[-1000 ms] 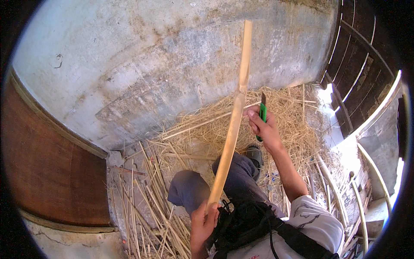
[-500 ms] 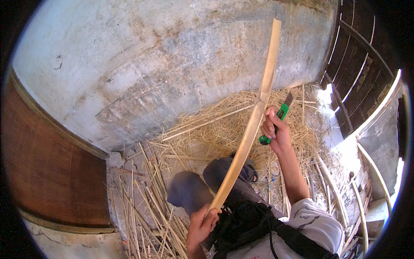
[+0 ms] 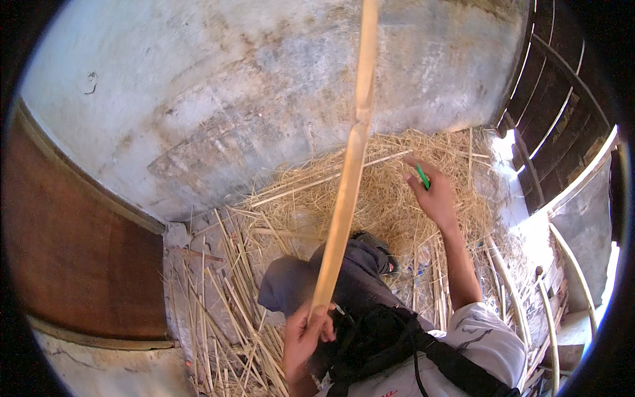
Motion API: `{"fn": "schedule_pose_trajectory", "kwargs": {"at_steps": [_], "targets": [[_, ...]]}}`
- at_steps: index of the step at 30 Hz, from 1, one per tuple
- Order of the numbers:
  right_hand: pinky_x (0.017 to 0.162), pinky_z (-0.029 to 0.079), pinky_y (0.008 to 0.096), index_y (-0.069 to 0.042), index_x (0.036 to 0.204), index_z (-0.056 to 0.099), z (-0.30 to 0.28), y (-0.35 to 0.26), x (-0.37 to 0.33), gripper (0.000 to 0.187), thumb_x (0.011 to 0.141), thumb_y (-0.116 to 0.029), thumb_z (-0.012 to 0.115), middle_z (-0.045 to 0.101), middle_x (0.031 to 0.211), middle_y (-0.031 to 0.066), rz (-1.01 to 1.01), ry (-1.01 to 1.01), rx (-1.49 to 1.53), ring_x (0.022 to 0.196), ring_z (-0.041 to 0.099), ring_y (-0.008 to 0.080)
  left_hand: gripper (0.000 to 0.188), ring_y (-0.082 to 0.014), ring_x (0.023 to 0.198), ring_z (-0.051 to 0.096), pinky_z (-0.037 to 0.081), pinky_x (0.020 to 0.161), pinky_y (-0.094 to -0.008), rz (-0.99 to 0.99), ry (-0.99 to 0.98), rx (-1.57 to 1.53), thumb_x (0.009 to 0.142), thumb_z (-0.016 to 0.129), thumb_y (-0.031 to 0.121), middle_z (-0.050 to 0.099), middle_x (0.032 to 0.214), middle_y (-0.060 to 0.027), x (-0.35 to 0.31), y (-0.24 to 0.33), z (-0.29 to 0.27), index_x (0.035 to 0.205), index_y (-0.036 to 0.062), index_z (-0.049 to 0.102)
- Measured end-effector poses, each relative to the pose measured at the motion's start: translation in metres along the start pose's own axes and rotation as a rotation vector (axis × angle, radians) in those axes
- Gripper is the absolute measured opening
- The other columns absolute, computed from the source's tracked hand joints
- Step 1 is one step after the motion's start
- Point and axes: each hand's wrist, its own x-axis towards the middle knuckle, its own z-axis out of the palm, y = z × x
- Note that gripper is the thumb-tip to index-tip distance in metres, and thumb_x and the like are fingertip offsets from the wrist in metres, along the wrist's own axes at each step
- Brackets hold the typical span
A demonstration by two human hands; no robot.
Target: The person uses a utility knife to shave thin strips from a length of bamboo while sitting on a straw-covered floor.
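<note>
A long split bamboo strip (image 3: 344, 198), pale yellow with a node partway up, rises steeply from my lap past the top of the picture. My left hand (image 3: 306, 334) is closed around its lower end, near my left knee. Off to the strip's right, apart from it, is my right hand (image 3: 433, 195), with its fingers curled round a green utility knife (image 3: 423, 176). Only a short bit of the green handle shows; the hand hides the rest, and the blade cannot be made out.
Bamboo shavings (image 3: 390, 185) are heaped on the floor against the stained wall (image 3: 251, 99). Several thin bamboo sticks (image 3: 231, 311) lie at the left. A brown panel (image 3: 86, 245) stands far left, and slatted dark boards (image 3: 562, 86) at the right. Curved bamboo poles (image 3: 549, 324) lean nearby.
The bamboo strip has swung left and more upright, its top now out of the picture. My right hand has come away from the strip, and the knife has turned mostly out of sight.
</note>
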Motion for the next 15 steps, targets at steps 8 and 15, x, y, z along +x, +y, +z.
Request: {"fn": "schedule_pose_trajectory", "kwargs": {"at_steps": [8,15], "targets": [[0.08,0.053,0.0303,0.0,0.126,0.073,0.011,-0.087,-0.026,0.034,0.103,-0.026,0.077,0.075,0.096,0.0017,0.125,-0.457,0.598,0.087,0.065,0.0089,0.036,-0.0128,0.086,0.072,0.056,0.066,-0.0274,0.132,-0.052,0.131,0.115,0.057,0.027,0.075,0.093,-0.0098,0.029,0.016,0.027,0.129,-0.0038,0.069],[0.072,0.051,0.0261,0.004,0.12,0.073,0.006,-0.104,0.012,0.03,0.1,-0.017,0.079,0.075,0.087,-0.0006,0.126,-0.252,0.779,0.079,0.064,0.0044,0.026,-0.0114,0.082,0.068,0.055,0.068,-0.028,0.333,0.031,0.349,0.111,0.061,0.014,0.074,0.095,-0.0093,0.022,-0.001,0.004,0.132,0.0006,0.069]]}}
